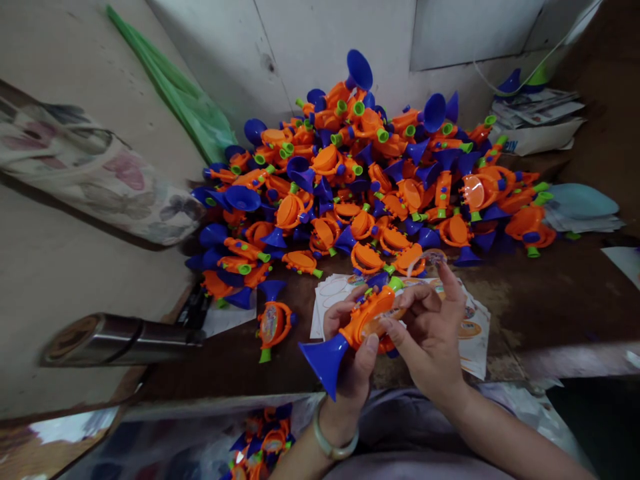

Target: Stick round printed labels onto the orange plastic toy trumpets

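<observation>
My left hand (353, 367), with a pale bangle at the wrist, is wrapped round an orange toy trumpet (367, 317) with a blue bell and a green mouthpiece. The bell points to the lower left. My right hand (433, 333) is at the trumpet's round face, its thumb and a finger pinching the edge of a clear oval sticker there. Another sticker (434, 257) clings to a raised fingertip of that hand. Under both hands lie sticker sheets (475, 337). Left of them, a trumpet with a sticker on its face (270, 323) lies on the table.
A big heap of trumpets (325, 233) fills the table's back. At the left are a steel flask (125, 340), a floral cloth (115, 180) and a green bag (185, 100). Papers (537, 120) and a light-blue item (583, 201) are at the right. More trumpets (263, 443) lie below the table edge.
</observation>
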Tool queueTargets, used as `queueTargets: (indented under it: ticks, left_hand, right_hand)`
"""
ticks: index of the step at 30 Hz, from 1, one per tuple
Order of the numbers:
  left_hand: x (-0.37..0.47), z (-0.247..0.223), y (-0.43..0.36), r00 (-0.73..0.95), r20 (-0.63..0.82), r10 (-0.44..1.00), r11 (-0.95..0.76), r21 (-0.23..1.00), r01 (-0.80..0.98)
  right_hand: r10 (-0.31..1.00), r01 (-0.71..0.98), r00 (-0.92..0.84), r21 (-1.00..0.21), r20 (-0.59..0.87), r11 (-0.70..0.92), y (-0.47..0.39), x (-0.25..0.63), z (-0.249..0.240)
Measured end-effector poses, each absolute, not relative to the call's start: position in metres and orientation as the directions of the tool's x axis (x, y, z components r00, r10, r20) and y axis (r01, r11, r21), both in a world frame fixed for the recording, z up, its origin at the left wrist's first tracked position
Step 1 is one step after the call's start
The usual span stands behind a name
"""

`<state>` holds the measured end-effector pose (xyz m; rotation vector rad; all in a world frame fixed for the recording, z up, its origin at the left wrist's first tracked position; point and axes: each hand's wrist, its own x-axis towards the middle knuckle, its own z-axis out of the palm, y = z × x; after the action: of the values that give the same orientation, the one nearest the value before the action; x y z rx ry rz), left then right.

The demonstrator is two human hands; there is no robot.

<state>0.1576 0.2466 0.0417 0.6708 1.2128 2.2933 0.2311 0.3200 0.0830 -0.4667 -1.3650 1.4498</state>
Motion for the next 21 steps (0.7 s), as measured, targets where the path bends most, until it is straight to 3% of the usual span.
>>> queueTargets:
  ticks: [8, 15, 21]
  left_hand:
    - [0.158, 0.039, 0.245, -0.769, 0.203, 0.606, -0.5, 0.849, -0.17]
    - [0.159, 0.041, 0.244, -0.767, 0.304, 0.564, -0.513, 0.858, -0.037]
    - [0.16, 0.038, 0.239, -0.76, 0.316, 0.569, -0.475, 0.88, 0.01]
  right_hand:
    - [0.833, -0.381, -0.362, -0.882, 0.419, 0.278, 0.32, 0.231, 0.081]
    - [0.735, -0.278, -0.29, -0.789, 0.613, 0.548, 0.334, 0.232, 0.082]
    - [0.777, -0.268, -0.345, -0.848, 0.527, 0.457, 0.337, 0.232, 0.084]
